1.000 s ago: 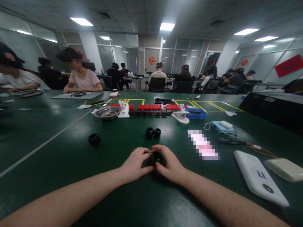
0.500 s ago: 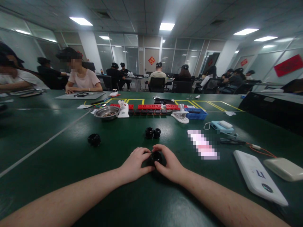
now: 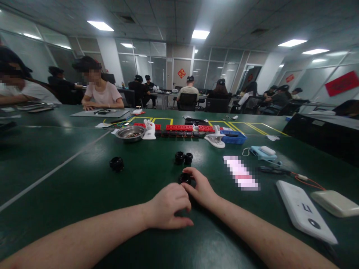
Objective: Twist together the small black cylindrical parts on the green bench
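Here, glossy black round part (image 3: 184, 178) gripped in right hand (image 3: 202, 189); left hand (image 3: 171, 206) half-open

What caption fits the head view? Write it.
Right hand on a black ring-shaped part, left hand close by.

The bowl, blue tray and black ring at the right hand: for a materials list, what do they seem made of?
The bowl looks like shiny metal, likely steel: grey with bright highlights. The blue tray seems semi-gloss plastic, evenly coloured and thin-walled. The black ring is glossy, catching small highlights; plastic or coated metal, unclear.
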The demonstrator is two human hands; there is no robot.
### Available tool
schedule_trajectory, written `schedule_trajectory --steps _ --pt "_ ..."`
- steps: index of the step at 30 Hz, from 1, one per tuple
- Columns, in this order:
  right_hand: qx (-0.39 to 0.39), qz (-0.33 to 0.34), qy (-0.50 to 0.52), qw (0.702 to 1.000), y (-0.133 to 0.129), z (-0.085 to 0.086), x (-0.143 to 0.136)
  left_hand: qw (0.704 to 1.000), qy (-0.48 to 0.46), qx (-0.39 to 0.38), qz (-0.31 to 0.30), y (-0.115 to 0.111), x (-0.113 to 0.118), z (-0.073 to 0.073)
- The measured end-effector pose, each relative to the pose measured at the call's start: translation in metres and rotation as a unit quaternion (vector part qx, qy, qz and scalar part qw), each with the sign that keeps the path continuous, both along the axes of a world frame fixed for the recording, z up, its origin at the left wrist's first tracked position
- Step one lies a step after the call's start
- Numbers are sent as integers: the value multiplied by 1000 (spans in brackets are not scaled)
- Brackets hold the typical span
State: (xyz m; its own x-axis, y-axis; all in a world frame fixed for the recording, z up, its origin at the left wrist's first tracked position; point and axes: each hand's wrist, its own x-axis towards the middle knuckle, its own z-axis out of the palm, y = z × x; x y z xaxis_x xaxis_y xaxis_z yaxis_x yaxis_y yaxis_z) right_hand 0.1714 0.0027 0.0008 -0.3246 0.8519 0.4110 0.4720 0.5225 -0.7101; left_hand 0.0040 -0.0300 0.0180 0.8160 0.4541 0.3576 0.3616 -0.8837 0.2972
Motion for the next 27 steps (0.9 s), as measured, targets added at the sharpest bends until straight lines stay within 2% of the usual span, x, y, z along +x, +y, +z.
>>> schedule_trajectory --steps 2,6,11,15,17,21,24,27 --pt "3 1 -3 1000 3 -2 -10 993 74 7 -88 -6 6 -3" --pt "-7 34 10 999 15 -3 -44 993 101 25 -58 -9 12 -12" --pt "-8 88 -11 996 41 -2 -105 992 120 32 -35 -12 8 -9" --pt "-6 112 -25 993 59 1 -147 988 134 43 -56 -17 8 -4" --pt "-7 112 -30 993 68 1 -162 991 100 47 -75 -17 8 -4" --pt "-7 101 -36 994 80 -2 -183 994 25 47 -92 -14 5 -9" --pt "2 94 -40 995 82 -4 -189 995 24 43 -91 -12 5 -13" --pt "22 84 -40 995 78 4 -180 994 47 46 -83 -12 6 -11"
